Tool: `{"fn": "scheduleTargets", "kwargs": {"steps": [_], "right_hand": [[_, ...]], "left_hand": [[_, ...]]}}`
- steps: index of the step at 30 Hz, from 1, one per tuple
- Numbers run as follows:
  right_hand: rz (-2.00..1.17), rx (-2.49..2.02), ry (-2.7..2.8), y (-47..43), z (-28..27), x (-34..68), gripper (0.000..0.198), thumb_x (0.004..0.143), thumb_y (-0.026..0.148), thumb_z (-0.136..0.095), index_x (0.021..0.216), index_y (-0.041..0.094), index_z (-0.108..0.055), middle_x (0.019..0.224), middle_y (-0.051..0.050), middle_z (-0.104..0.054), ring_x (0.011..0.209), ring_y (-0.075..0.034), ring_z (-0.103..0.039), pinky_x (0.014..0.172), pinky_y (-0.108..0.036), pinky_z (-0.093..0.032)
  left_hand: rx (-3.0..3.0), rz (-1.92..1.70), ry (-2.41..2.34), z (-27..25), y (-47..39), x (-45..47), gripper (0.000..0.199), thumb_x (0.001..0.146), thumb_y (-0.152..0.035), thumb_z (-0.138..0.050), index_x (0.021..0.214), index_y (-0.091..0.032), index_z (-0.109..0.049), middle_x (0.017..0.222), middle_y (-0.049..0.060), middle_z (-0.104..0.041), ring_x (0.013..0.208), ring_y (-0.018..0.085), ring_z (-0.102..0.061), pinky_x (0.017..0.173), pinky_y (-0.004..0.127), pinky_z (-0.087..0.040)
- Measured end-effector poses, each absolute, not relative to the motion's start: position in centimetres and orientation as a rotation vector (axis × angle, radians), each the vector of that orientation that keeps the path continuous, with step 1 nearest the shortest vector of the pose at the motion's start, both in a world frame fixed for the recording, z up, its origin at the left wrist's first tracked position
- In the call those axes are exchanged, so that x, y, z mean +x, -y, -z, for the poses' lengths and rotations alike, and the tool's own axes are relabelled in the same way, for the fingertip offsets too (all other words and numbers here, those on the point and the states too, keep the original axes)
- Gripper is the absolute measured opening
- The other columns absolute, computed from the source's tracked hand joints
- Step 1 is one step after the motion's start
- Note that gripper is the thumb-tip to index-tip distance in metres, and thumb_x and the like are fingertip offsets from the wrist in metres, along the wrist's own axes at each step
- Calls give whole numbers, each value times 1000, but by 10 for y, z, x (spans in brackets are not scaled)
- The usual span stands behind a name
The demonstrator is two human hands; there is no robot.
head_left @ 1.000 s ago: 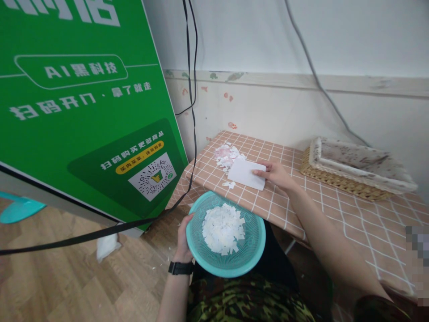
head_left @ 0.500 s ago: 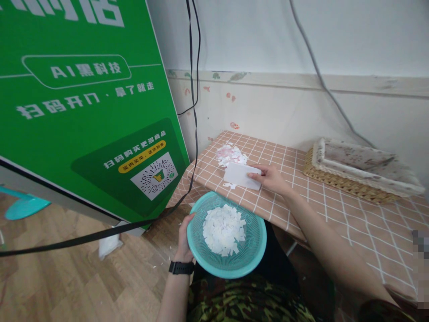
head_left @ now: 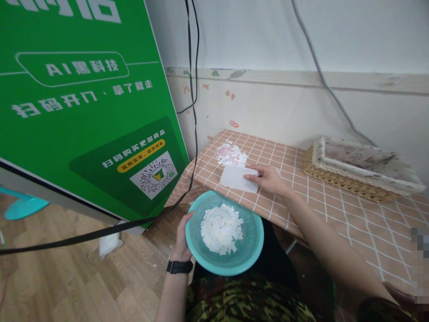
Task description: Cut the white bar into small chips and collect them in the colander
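My left hand [head_left: 183, 237] grips the left rim of a turquoise plastic colander [head_left: 253, 250], held just below the table's front edge. Inside it lies a heap of small white paper scraps [head_left: 221, 228]. Over the tabletop, my right hand [head_left: 266, 179] pinches the right end of a flat white card [head_left: 234, 178], thumb on top. The card's lower edge is close to the table edge, above the colander. Just behind the card, a pile of white and pinkish paper scraps [head_left: 231, 153] rests on the cloth. The card may hide some scraps beneath it.
A checked brown cloth covers the table [head_left: 335, 214]. At the back right stands a lined wicker basket [head_left: 355, 179]. On the left rises a large green cabinet panel [head_left: 83, 103], with a black cable [head_left: 134, 222] crossing in front. A white bag [head_left: 110, 243] lies on the wooden floor.
My right hand has drawn the card slightly toward the table's front edge and left, over the few stray scraps there. The colander has shifted a little left in view.
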State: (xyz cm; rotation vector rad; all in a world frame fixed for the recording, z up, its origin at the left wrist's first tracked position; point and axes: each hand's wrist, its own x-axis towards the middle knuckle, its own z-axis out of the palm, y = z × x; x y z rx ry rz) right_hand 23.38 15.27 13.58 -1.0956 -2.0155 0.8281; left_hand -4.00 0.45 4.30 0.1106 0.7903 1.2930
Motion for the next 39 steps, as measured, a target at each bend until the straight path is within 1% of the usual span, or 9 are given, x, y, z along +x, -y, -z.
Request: {"fn": "scheduleTargets", "kwargs": {"steps": [4, 8, 10, 16, 20, 23, 27, 32, 39], "right_hand": [[-907, -1156, 1926, -159, -142, 251, 36, 74, 44, -62, 97, 18, -67, 91, -6, -68, 75, -20, -61, 61, -30, -49], [-841, -1235, 1835, -167, -142, 267, 32, 71, 43, -64, 86, 15, -68, 80, -5, -67, 68, -18, -59, 57, -29, -46], [-865, -1248, 1835, -169, -141, 268, 30, 69, 42, -65, 81, 15, -67, 76, -5, -66, 64, -17, -58, 54, -28, -45], [-1050, -1222, 1799, -162, -138, 253, 31, 69, 41, -66, 86, 15, -64, 80, -6, -66, 65, -16, -58, 55, -27, -46], [-1020, -1224, 1799, -159, -139, 249, 37, 69, 44, -66, 91, 15, -65, 86, -7, -67, 69, -18, -59, 58, -29, -47], [-993, -1221, 1819, -159, -139, 248, 38, 71, 45, -64, 94, 15, -65, 88, -7, -67, 71, -18, -59, 59, -29, -48], [-955, -1231, 1854, -162, -139, 254, 37, 70, 46, -64, 89, 14, -65, 81, -6, -66, 67, -16, -57, 54, -27, -45], [-933, -1327, 1792, -172, -141, 278, 35, 62, 44, -70, 78, 14, -62, 65, -2, -59, 53, -13, -51, 43, -25, -37], [-1079, -1280, 1877, -170, -138, 277, 32, 60, 41, -72, 73, 17, -56, 66, -1, -60, 56, -13, -53, 44, -24, -38]], "left_hand": [[110, -1297, -823, -41, -5, -42, 23, 76, -28, -58, 86, -10, -68, 77, 9, -73, 79, 25, -67, 78, 36, -52], [108, -1310, -849, -39, -6, -43, 23, 76, -27, -58, 87, -9, -68, 78, 9, -73, 82, 25, -67, 79, 37, -52], [106, -1303, -836, -39, -6, -44, 24, 76, -27, -58, 89, -9, -68, 80, 10, -73, 83, 26, -67, 80, 37, -51], [106, -1329, -794, -42, -5, -46, 22, 76, -28, -59, 88, -12, -68, 80, 8, -73, 85, 26, -67, 81, 37, -51], [82, -1347, -790, -44, -5, -46, 20, 74, -25, -61, 88, -12, -67, 83, 7, -73, 85, 24, -67, 81, 35, -51], [70, -1354, -786, -44, -5, -46, 19, 73, -24, -61, 86, -12, -67, 81, 6, -73, 84, 23, -67, 81, 34, -51], [81, -1353, -796, -43, -5, -46, 21, 73, -24, -61, 89, -11, -67, 81, 8, -73, 84, 24, -67, 80, 34, -51], [72, -1327, -812, -44, -5, -49, 20, 74, -25, -59, 86, -11, -67, 80, 8, -73, 83, 26, -67, 81, 37, -51], [66, -1331, -798, -43, -5, -49, 20, 75, -26, -59, 84, -11, -67, 76, 7, -72, 82, 24, -67, 80, 35, -51]]}}
